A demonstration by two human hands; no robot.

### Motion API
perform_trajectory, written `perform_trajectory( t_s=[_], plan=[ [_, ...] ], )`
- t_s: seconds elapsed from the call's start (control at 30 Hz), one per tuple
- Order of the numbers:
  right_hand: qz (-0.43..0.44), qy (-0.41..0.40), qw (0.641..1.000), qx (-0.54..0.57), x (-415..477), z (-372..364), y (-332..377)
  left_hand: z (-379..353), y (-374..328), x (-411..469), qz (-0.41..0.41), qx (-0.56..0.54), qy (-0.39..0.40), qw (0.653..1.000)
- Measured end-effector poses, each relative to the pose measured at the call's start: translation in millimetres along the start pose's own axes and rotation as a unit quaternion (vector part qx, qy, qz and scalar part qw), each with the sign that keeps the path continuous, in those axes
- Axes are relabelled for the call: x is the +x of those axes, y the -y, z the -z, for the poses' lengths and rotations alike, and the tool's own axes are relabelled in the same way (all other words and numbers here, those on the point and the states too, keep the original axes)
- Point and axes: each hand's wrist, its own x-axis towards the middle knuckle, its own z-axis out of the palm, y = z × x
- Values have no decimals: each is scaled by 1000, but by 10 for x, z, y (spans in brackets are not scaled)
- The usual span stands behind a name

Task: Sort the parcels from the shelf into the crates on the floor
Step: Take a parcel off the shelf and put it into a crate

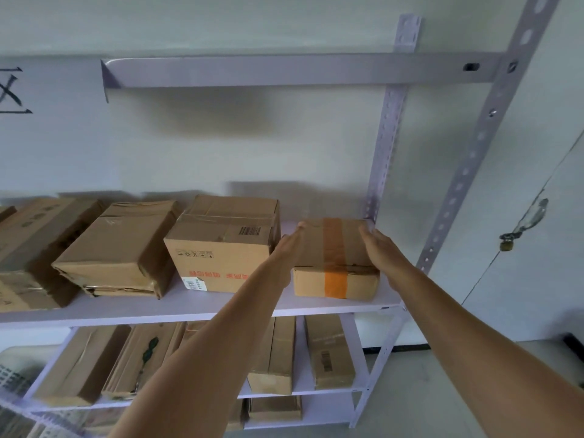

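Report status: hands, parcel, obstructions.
Left hand, right hand open, flanking taped box. Box on shelf, not lifted. Big box close on its left.

A padlock (505,245) hangs on the white door (537,279); black handwriting (12,90) marks the wall (221,137) at far left.

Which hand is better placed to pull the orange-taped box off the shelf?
Right, probably. The right hand lies along the right edge of the orange-taped box, fingers near its back corner. The left hand sits in the narrow gap beside the barcoded box. Both will likely be needed.
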Motion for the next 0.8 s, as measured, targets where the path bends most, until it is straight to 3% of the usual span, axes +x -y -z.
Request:
perform_trajectory(
  t_s=[0.27, 0.6, 0.8],
  plan=[
    [-13, -40, 998, 37, 130, -3, -46, -24, -23, 53, 18, 10, 11, 1000],
    [18, -115, 978, 172, 134, 124, -22, -111, -107, -158, -32, -114, 17, 993],
    [17, -78, 960, 267, 158, 118, -123, -98, -26, -189, -62, -169, 6, 984]
  ],
)
